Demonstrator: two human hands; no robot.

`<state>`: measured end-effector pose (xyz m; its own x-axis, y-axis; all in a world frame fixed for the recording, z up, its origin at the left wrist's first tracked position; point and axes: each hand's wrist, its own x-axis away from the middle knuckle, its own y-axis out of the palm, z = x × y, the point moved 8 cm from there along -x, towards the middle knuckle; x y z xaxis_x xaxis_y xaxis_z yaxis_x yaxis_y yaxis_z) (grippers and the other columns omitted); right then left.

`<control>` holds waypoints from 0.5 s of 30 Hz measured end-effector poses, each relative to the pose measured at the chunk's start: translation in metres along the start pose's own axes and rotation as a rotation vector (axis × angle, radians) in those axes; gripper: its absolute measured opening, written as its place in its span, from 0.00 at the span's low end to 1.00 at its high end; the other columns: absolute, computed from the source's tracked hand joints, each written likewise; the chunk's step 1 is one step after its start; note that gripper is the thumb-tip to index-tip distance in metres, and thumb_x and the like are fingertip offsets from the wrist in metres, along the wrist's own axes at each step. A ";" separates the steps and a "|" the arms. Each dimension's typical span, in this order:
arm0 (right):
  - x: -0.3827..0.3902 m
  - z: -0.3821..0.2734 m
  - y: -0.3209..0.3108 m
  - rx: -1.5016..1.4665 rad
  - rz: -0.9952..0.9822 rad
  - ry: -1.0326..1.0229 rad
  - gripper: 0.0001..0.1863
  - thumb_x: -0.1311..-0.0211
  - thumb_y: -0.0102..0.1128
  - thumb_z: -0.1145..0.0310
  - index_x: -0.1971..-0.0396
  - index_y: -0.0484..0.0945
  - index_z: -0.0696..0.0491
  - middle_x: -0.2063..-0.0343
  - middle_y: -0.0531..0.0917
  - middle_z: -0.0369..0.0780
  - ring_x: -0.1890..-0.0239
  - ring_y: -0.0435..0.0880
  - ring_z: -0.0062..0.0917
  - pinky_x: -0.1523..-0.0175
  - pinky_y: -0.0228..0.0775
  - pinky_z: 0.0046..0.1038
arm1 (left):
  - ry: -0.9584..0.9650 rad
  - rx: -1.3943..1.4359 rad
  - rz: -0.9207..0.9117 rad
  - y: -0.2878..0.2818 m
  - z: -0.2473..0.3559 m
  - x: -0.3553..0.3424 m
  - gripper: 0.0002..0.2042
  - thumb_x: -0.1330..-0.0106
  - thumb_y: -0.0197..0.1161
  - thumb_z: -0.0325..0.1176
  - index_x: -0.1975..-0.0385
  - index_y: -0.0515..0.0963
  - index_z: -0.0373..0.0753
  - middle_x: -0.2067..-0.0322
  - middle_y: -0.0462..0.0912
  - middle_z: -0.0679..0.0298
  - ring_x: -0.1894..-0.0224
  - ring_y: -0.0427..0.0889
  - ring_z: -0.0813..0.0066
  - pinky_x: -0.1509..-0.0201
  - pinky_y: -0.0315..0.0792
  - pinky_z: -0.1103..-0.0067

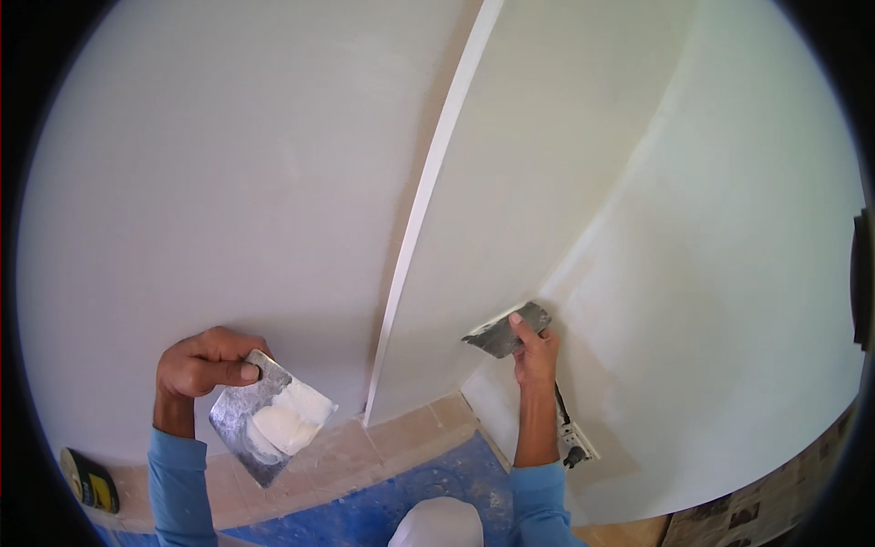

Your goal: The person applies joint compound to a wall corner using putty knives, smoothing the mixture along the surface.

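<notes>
A metal plate (232, 410) carrying white paste (293, 417) is near left, gripped by the left hand (208, 363). The right hand (536, 354) grips a scraper (497, 337) at the wall (538, 164), right of a white strip (429, 182). A dark tub (91, 481), contents not discernible, sits near left; tiles (415, 435) border blue sheeting (442, 479).

A tilted metal plate (235, 415) carries white paste (292, 421), left of a smeared grey blade (497, 339).

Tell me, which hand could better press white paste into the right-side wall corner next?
Probably the right hand: its flat metal scraper sits by that wall corner. The left hand, farther off, holds the metal plate carrying white paste.
</notes>
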<state>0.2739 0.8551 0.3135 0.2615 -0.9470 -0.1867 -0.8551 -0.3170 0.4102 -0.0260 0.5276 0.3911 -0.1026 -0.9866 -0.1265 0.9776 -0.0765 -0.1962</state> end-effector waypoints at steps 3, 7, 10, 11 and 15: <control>-0.008 -0.013 -0.002 0.068 0.008 -0.022 0.13 0.47 0.72 0.72 0.64 0.79 0.60 0.68 0.82 0.40 0.69 0.82 0.25 0.64 0.77 0.29 | 0.002 -0.038 0.025 0.000 -0.003 0.002 0.11 0.38 0.58 0.31 0.64 0.79 0.27 0.74 0.81 0.62 0.74 0.77 0.77 0.68 0.69 0.79; -0.008 -0.039 0.018 0.048 -0.027 -0.044 0.13 0.45 0.71 0.69 0.64 0.79 0.60 0.69 0.82 0.40 0.69 0.82 0.25 0.63 0.77 0.30 | -0.007 -0.035 0.031 -0.002 -0.011 0.008 0.11 0.38 0.58 0.31 0.64 0.79 0.28 0.74 0.81 0.62 0.74 0.77 0.77 0.68 0.69 0.80; -0.013 -0.055 0.024 0.008 -0.014 -0.047 0.14 0.44 0.71 0.67 0.66 0.78 0.60 0.70 0.82 0.39 0.71 0.82 0.24 0.67 0.75 0.28 | -0.016 -0.035 0.033 0.000 -0.007 0.004 0.11 0.38 0.58 0.31 0.65 0.79 0.29 0.74 0.81 0.62 0.74 0.76 0.77 0.68 0.69 0.80; -0.013 -0.063 0.028 -0.001 0.004 -0.066 0.14 0.45 0.72 0.66 0.67 0.78 0.59 0.71 0.83 0.39 0.73 0.82 0.23 0.71 0.74 0.25 | -0.020 -0.035 0.036 0.000 -0.007 0.003 0.11 0.38 0.58 0.31 0.65 0.80 0.29 0.74 0.81 0.62 0.74 0.76 0.78 0.68 0.69 0.80; -0.029 -0.082 0.028 0.017 -0.029 -0.094 0.16 0.42 0.69 0.62 0.64 0.78 0.60 0.67 0.84 0.41 0.68 0.85 0.27 0.67 0.79 0.29 | 0.000 -0.013 0.027 0.000 -0.011 0.004 0.10 0.39 0.58 0.31 0.65 0.80 0.29 0.74 0.81 0.62 0.74 0.76 0.77 0.69 0.69 0.80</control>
<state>0.2791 0.8699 0.4037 0.2438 -0.9281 -0.2816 -0.8556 -0.3425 0.3880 -0.0279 0.5248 0.3803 -0.0766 -0.9884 -0.1313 0.9774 -0.0484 -0.2058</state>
